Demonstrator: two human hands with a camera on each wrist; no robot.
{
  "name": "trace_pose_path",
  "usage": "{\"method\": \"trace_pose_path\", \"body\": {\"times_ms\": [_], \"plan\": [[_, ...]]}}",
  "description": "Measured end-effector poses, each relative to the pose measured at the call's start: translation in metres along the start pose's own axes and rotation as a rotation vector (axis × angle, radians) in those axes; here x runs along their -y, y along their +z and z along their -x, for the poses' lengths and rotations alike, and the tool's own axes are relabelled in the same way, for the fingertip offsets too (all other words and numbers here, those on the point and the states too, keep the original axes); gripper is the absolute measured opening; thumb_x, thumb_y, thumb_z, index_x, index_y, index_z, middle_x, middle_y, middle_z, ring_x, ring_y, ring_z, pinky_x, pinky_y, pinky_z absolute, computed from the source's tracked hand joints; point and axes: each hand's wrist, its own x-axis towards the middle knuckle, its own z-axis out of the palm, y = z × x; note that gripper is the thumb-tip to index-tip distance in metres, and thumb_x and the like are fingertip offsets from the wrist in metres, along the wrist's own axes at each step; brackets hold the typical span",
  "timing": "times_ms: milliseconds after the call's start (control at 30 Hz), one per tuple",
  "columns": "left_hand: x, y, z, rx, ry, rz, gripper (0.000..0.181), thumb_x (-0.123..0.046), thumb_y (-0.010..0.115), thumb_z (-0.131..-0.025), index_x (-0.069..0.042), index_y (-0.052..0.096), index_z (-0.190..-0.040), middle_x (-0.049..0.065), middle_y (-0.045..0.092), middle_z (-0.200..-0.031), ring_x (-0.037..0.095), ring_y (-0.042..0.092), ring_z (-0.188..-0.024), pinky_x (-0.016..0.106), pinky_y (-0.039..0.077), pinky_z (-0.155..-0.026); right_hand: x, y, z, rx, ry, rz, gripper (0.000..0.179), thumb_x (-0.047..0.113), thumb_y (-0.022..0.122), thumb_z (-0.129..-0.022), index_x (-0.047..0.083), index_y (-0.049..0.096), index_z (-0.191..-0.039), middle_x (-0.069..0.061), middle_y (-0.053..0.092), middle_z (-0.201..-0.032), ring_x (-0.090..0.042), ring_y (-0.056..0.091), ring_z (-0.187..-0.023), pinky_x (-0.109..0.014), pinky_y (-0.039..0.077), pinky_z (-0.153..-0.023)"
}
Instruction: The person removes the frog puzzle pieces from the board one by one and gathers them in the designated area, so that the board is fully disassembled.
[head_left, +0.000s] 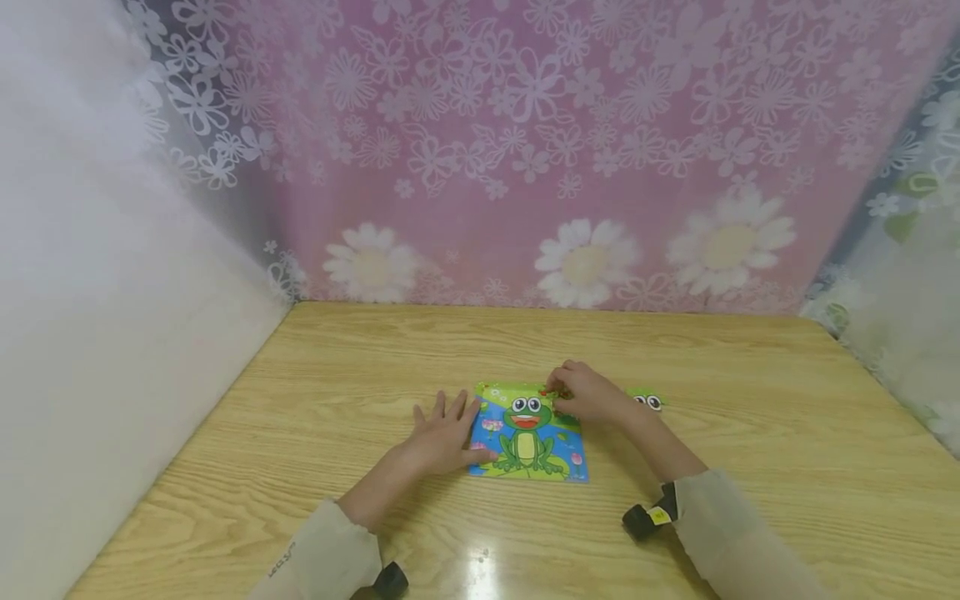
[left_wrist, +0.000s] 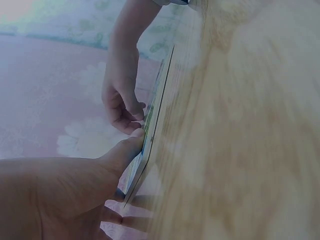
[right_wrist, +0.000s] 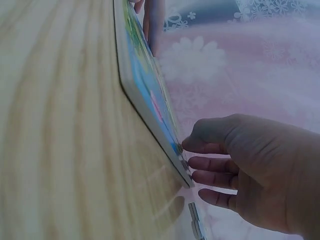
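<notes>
A square frog puzzle board lies flat on the wooden table, with a green frog on blue water and pink flowers. My left hand rests along its left side, fingers spread and straight, thumb over the lower left edge. At the upper right corner of the board, the thumb and fingertips of my right hand pinch a small puzzle piece, mostly hidden behind the fingers. The right wrist view has this right hand curled close to the board's edge. Just beyond it lies a loose piece with frog eyes.
The light wooden table reaches back to a pink curtain printed with white flowers. A pale wall covering borders the left side, and a flowered one the right.
</notes>
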Motion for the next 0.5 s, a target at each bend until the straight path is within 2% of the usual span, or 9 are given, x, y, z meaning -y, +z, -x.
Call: {"method": "trace_pose_path", "body": {"times_ms": [267,500], "plan": [[-0.0026,-0.0056,0.0029,-0.003,0.0,0.022,0.088,-0.062,0.05,-0.084,-0.006,0.021,-0.146,0.019,0.013,-0.149,0.048,0.005,-0.131,0.07,0.007,-0.093,0.0006,0.0017,-0.0016,-0.029,0.008,-0.007,0.016,0.007,0.061,-0.081,0.005,0.062,-0.097,-0.002,0.052,-0.092,-0.02,0.048,-0.085,-0.036,0.044,-0.076],[-0.0036,-0.0039,0.0023,0.005,0.003,0.007,0.088,-0.062,0.049,-0.084,-0.007,0.02,-0.147,0.019,0.012,-0.15,0.048,0.004,-0.131,0.07,0.007,-0.093,-0.0006,0.0043,0.0,-0.047,0.005,-0.012,0.015,0.006,0.062,-0.081,0.004,0.062,-0.096,-0.002,0.052,-0.093,-0.021,0.049,-0.087,-0.036,0.044,-0.076]]}}
